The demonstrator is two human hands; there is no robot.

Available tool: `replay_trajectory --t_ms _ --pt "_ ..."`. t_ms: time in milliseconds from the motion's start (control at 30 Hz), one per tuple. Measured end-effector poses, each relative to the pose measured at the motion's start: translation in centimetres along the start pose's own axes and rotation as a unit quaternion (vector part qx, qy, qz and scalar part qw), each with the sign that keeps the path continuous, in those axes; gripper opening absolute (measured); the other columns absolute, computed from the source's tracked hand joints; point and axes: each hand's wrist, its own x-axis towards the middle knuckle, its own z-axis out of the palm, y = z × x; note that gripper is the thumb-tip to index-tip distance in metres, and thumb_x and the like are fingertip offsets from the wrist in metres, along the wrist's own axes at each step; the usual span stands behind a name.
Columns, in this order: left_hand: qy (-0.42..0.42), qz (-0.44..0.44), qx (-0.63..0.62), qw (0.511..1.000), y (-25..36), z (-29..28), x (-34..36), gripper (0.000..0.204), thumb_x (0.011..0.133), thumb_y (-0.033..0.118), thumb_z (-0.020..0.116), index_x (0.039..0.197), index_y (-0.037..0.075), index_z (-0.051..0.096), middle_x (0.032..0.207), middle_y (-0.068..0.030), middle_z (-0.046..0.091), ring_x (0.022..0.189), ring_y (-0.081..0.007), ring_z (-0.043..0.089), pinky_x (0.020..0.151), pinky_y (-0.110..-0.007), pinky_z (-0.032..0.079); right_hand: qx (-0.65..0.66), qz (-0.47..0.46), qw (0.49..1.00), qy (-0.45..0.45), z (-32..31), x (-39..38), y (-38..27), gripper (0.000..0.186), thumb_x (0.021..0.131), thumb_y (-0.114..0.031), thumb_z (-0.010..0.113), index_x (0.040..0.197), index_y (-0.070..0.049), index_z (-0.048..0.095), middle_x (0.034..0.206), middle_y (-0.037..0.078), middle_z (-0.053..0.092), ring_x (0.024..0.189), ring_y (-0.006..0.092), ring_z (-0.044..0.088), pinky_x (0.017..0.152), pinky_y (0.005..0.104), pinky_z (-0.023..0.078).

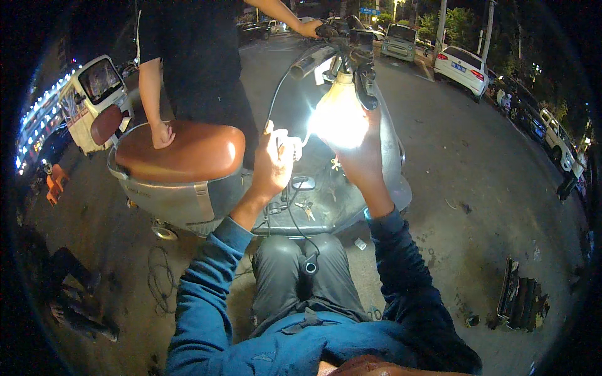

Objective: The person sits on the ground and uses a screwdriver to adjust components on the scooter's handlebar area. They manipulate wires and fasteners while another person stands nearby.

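As the thin black cable [276, 94] slants near and left from the handlebar grip [306, 65] toward the closer left hand's [274, 161] bent fingers, glare hides whether they or the right hand's [364, 158] clamp anything.

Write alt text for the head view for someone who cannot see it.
A person's left hand holds something white and the right hand is partly lost in glare, at a scooter on a night street; another person rests one fist on the scooter's brown seat.
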Motion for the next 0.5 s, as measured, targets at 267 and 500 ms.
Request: replay_trajectory --t_ms 267,500 --pt "-0.017 -0.024 -0.002 1.000 -2.6 -0.4 -0.4 0.027 0.103 0.012 0.059 0.122 -0.005 0.053 0.094 -0.0103 0.069 0.083 -0.0181 0.066 0.086 -0.034 0.054 -0.102 -0.131 0.984 0.067 1.3 -1.5 -2.3 0.086 0.067 -0.019 0.090 0.139 -0.002 0.046 0.127 0.020 0.048 0.120 0.0359 0.051 0.098 0.0466 0.046" --pt "0.029 -0.033 0.156 0.987 -2.6 0.3 -1.1 0.038 0.100 0.015 0.063 0.132 -0.003 0.053 0.115 -0.0171 0.069 0.110 -0.0247 0.065 0.105 -0.042 0.048 -0.159 -0.300 0.938 -0.061 -2.6 -3.7 -14.0 0.073 0.064 -0.015 0.081 0.134 -0.004 0.062 0.126 0.023 0.053 0.110 0.0388 0.055 0.091 0.0483 0.049"
